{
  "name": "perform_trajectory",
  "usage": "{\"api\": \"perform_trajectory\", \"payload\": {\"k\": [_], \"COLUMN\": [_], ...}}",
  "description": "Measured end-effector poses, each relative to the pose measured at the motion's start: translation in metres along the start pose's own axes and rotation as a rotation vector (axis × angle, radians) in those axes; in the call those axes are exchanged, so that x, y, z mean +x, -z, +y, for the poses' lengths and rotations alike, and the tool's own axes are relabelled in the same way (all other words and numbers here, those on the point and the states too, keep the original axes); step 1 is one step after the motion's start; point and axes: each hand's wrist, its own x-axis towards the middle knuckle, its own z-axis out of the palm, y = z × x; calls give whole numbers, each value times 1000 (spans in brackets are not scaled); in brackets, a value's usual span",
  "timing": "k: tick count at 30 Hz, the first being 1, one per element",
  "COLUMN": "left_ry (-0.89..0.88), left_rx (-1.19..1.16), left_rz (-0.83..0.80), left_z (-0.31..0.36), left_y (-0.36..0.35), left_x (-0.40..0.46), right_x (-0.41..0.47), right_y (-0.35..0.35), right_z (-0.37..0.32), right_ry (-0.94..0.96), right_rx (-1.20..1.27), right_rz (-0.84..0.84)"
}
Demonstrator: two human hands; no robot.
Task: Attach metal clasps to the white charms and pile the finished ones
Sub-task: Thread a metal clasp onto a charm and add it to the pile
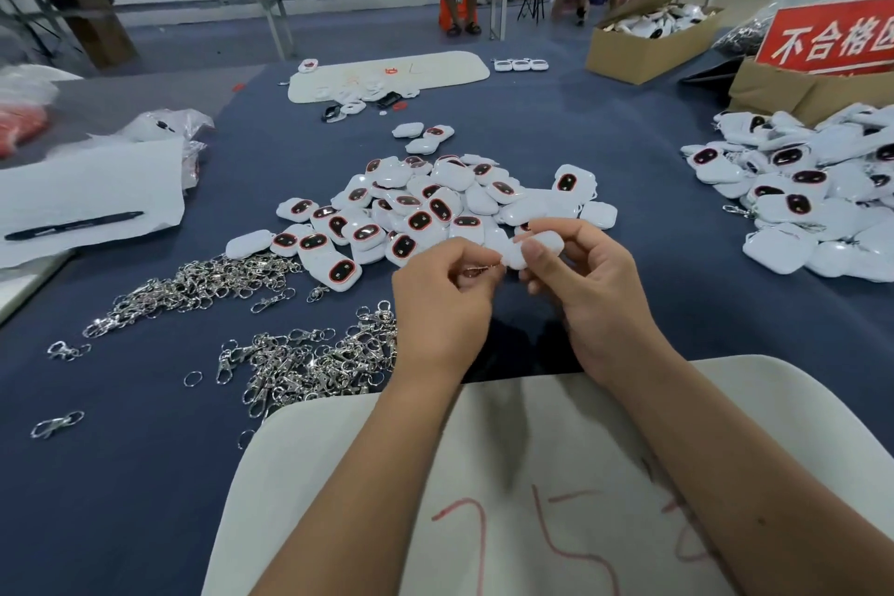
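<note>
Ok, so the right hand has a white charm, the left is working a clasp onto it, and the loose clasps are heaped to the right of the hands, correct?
Not quite. The head view shows the loose clasps heaped to the left of the hands, not the right. The rest holds: the right hand holds a white charm, and the left hand pinches a clasp against it.
</note>
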Motion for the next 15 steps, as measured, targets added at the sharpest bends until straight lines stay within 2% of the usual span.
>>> {"api": "perform_trajectory", "payload": {"k": [4,8,11,15], "left_ry": [304,357,258,-101], "left_rx": [-542,-670,-469,71], "left_rz": [19,5,2,-69], "left_z": [5,8,6,3], "left_y": [-5,-7,-3,5], "left_x": [0,-3,0,1], "right_x": [2,3,2,0], "right_y": [0,1,1,1], "right_z": [-3,-3,-3,-2], "right_ry": [-93,-104,-90,-13], "right_rx": [200,236,199,46], "right_rz": [-24,-25,-13,-10]}}
